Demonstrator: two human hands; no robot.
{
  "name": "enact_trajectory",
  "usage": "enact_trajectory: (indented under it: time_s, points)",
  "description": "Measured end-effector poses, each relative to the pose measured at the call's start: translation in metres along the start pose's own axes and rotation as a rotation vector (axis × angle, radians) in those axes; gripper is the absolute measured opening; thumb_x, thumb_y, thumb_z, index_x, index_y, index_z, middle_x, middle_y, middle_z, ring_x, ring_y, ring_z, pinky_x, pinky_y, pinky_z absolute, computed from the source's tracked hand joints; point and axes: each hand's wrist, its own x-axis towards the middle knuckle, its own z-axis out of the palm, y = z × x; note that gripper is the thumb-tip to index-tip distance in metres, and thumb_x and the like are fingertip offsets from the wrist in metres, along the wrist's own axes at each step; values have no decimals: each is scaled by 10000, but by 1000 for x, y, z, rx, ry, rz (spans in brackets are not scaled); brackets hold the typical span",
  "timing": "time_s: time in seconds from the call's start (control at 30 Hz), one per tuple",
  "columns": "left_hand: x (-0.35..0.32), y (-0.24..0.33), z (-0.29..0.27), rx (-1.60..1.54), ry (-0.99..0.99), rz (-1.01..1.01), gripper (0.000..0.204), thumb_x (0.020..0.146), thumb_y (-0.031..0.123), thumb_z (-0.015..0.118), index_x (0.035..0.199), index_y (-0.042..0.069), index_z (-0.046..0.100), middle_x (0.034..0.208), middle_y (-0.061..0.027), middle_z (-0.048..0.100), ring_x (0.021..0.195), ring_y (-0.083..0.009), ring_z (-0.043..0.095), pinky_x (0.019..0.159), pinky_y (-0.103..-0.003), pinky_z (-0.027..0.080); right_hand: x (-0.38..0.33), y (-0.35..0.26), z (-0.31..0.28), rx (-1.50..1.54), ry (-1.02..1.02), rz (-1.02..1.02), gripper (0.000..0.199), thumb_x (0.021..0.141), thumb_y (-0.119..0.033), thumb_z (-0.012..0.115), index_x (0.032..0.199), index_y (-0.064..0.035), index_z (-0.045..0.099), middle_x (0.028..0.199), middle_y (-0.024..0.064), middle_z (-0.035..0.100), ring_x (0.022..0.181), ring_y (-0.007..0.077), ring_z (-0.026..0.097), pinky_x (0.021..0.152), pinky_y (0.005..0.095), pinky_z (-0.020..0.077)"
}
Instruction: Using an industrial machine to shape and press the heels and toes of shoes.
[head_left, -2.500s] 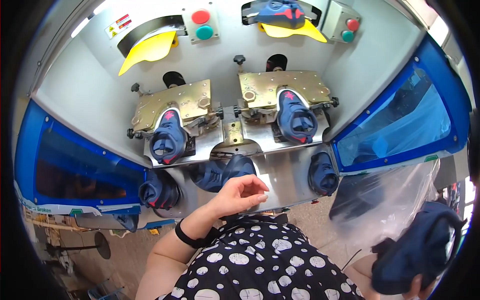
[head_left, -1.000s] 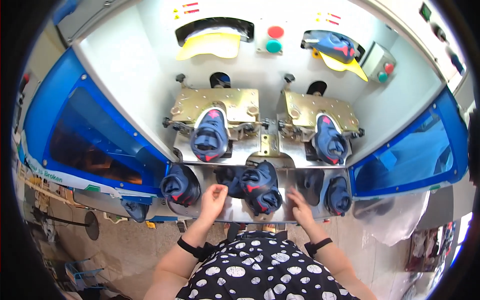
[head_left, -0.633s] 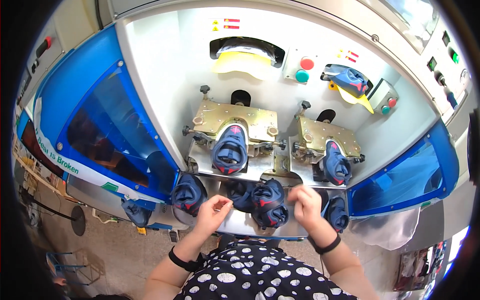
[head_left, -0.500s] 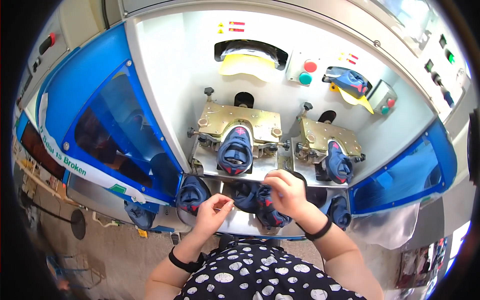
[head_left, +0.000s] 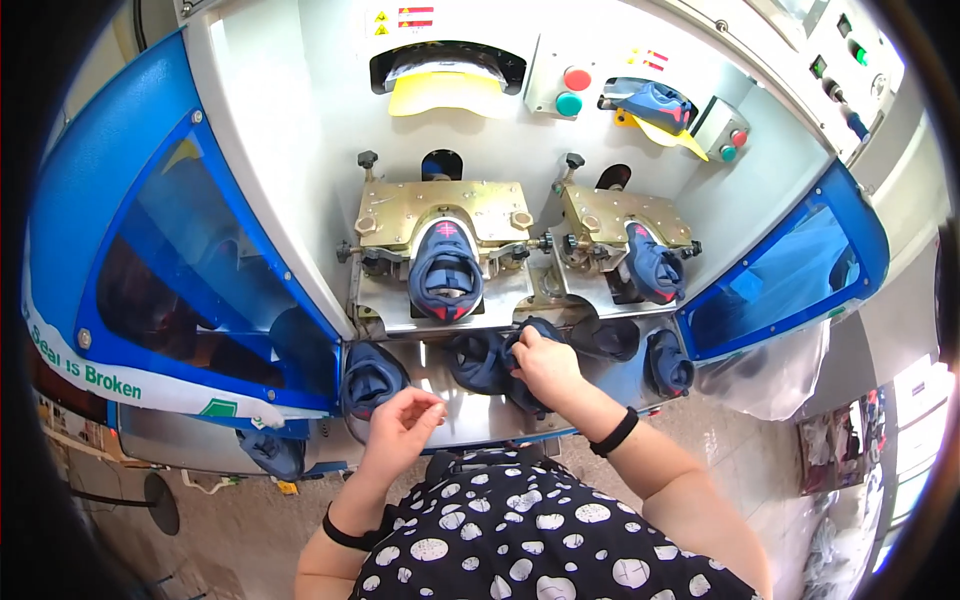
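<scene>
My right hand (head_left: pixel 548 370) is closed with its fingertips at the collar of a navy shoe upper (head_left: pixel 541 327) on the metal shelf; the hand covers much of that upper. My left hand (head_left: pixel 402 428) hovers in front of the shelf, thumb and fingertips pinched together; whatever they hold, if anything, is too small to make out. Between the hands sits another navy upper (head_left: pixel 476 360). A further navy upper with red marks (head_left: pixel 372 380) lies beside my left hand. Beyond them, one upper (head_left: pixel 446 275) is set in the left brass-coloured clamp (head_left: pixel 400 205).
A second clamp (head_left: pixel 595 208) at right bears another upper (head_left: pixel 655 265). A dark cup-like piece (head_left: pixel 610 340) and an upper (head_left: pixel 670 363) sit at the shelf's right. Blue windowed doors (head_left: pixel 190 290) flank the cabinet. Red and green buttons (head_left: pixel 569 103) are on its back wall.
My right hand has come down onto the upper, which has shifted away from me along the shelf. My left hand stays low and pinched. The whole view has moved slightly.
</scene>
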Motion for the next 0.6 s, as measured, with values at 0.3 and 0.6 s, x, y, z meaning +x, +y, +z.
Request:
enact_trajectory:
  time_s: [0.3, 0.6]
  points:
    - [-5, -11, -25, -52, 58, -8, 94, 932, 77, 628, 977, -3, 615, 891, -51, 678, 825, -96, 651, 758, -240, 532, -60, -5, -109, 313, 347, 167, 235, 768, -136, 732, 968, -91, 618, 952, 87, 615, 770, 319, 651, 622, 385, 515]
    - [-4, -17, -26, -21, 21, 23, 114, 937, 82, 626, 1000, -12, 614, 918, -59, 678, 858, -114, 651, 796, -251, 523, 41, -30, -225, 336, 775, -185, 275, 761, -35, 728, 1017, -74, 635, 949, 125, 607, 832, 326, 635, 688, 385, 517]
